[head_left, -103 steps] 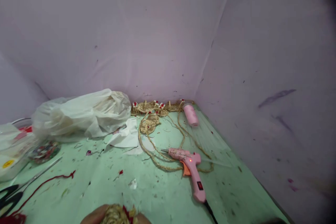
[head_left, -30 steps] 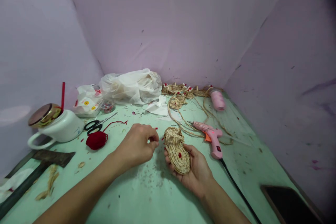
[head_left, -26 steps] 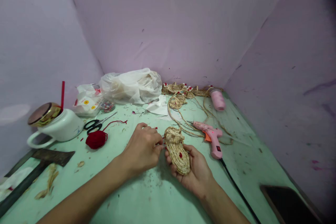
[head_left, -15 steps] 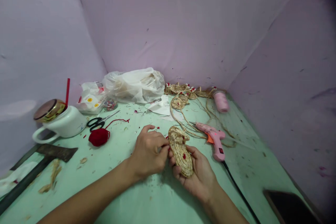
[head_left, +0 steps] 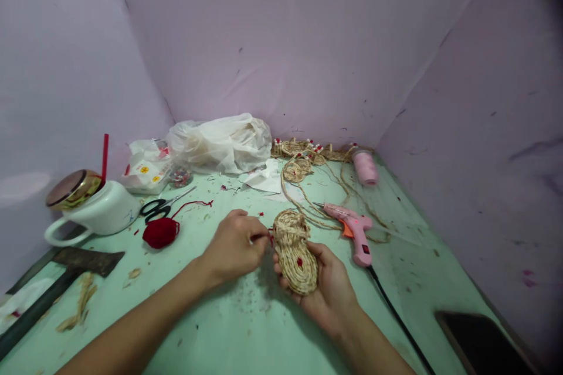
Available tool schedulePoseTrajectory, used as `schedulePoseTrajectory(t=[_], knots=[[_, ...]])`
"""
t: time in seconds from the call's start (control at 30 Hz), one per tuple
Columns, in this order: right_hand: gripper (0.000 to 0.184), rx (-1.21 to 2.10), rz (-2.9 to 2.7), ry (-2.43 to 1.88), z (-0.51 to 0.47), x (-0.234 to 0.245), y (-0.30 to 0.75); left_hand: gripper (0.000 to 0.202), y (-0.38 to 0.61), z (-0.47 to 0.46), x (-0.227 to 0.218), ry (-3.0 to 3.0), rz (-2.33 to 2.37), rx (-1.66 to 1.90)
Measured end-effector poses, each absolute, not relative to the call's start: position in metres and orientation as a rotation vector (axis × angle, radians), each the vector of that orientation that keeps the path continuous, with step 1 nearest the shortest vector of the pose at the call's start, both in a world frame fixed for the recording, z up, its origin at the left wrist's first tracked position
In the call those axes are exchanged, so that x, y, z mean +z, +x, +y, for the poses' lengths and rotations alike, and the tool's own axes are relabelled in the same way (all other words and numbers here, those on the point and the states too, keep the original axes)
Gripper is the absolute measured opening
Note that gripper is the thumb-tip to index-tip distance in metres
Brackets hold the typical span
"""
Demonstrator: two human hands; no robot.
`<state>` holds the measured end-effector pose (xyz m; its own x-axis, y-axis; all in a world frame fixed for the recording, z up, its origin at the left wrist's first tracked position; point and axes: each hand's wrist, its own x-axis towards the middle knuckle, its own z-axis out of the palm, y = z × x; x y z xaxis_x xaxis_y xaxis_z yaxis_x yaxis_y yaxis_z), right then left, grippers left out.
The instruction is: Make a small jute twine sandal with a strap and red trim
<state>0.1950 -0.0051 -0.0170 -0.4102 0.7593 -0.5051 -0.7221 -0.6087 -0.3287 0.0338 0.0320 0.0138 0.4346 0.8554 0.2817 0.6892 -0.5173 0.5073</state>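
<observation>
In my right hand (head_left: 332, 287) lies a small woven straw slipper (head_left: 299, 272), its coiled sole facing up and a red spot near the middle. The fingers wrap under its lower half. To the left of it, my left hand (head_left: 240, 246) is closed in a pinch on a bit of red yarn (head_left: 271, 238) at the slipper's left edge. Most of that yarn is hidden by the fingertips. A ball of red yarn (head_left: 160, 233) rests further left, its loose end trailing back across the table.
A pink glue gun (head_left: 352, 228) with a black cord lies right of my hands. Scissors (head_left: 159, 208), a white mug (head_left: 103, 208) and a hatchet (head_left: 88, 261) are on the left. Behind are a plastic bag (head_left: 224, 143), straw cord pieces (head_left: 297, 170) and a pink thread spool (head_left: 365, 168).
My left hand has drawn slightly left, away from the slipper. The slipper has turned to show more of its sole. The whole view has shifted a little.
</observation>
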Motion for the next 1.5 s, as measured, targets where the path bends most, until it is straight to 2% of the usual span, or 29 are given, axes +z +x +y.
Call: schedulePoseTrajectory(t=[0.13, 0.23, 0.37, 0.5, 0.77, 0.9, 1.03, 1.5], knots=[[0.036, 2.0, -0.168, -0.841, -0.008, -0.019, 0.188, 0.011, 0.026, 0.034, 0.036, 2.268, 1.333, 1.001], [0.033, 1.984, -0.187, -0.824, -0.01, -0.019, 0.184, 0.014, 0.031, 0.025, 0.043, 2.296, 1.176, 0.97], [0.026, 1.929, -0.162, -0.839, -0.011, -0.02, 0.18, 0.026, 0.044, 0.013, 0.039, 2.495, 1.213, 0.901], [0.02, 1.902, -0.15, -0.82, -0.013, -0.023, 0.178, 0.019, 0.051, 0.01, 0.032, 2.62, 1.144, 0.89], [0.026, 1.971, -0.106, -0.798, -0.012, -0.016, 0.179, 0.019, 0.042, 0.019, 0.033, 2.558, 1.191, 1.128], [0.034, 2.046, -0.088, -0.765, -0.011, -0.018, 0.182, 0.01, 0.032, 0.027, 0.038, 2.488, 1.231, 1.034], [0.032, 2.076, -0.104, -0.732, -0.012, -0.019, 0.182, 0.007, 0.03, 0.033, 0.037, 2.352, 1.179, 0.94], [0.033, 2.042, -0.111, -0.813, -0.016, -0.016, 0.176, 0.017, 0.033, 0.03, 0.03, 2.287, 1.232, 0.96]])
